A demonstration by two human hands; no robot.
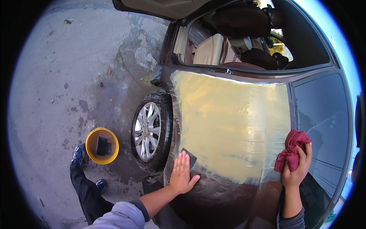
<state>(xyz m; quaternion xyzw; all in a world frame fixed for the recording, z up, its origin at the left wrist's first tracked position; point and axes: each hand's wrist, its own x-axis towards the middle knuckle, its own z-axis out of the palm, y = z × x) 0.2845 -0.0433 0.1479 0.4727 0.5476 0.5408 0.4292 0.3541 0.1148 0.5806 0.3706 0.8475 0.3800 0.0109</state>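
Note:
My left hand [183,174] lies with its fingers straight and close together, pressing a dark grey sheet of sandpaper [193,158] onto the car's side panel. The sheet sits at the lower left edge of a wide, wet-looking patch of yellow body filler [228,126]. Bunched in my right hand [297,168] is a dark red cloth [292,149]. That hand rests at the right edge of the panel, beside the dark rear glass [324,110]. Bare dark brown paint [225,206] shows below the patch, streaked with pale smears.
A wheel with silver spokes [146,129] stands left of the panel. On the wet concrete ground [57,87] is a yellow bucket [89,147] with water and a dark block-like thing inside, near my shoe [78,154]. Beyond the panel, an open door [160,7] reveals beige seats [209,49].

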